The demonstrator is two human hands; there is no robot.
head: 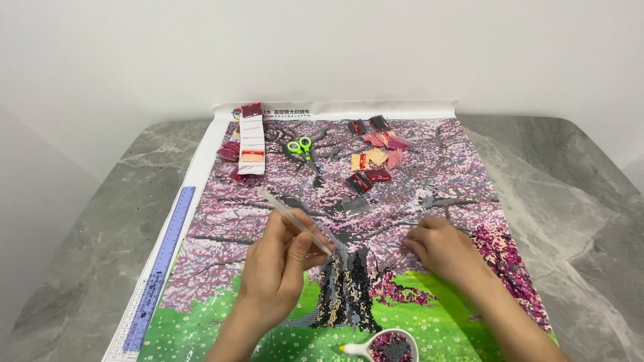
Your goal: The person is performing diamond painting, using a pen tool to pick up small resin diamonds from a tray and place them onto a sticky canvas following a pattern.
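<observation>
Holding dark beads: white tray [392,335]

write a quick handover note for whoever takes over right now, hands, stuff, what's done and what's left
Left hand: grips the white drill pen, tip at the trunk top.
Right hand: empty, flat on the diamond painting canvas.
Bead tray at the near edge; bead packets and green scissors at the far end.
Done: most of the blossom, grass and trunk look filled.
Left: cannot tell which cells are still bare.

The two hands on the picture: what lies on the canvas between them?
Between the left hand and the right hand, the head view shows only the canvas itself: the dark tree trunk and pink blossom. The pen tip points into that gap.
</observation>
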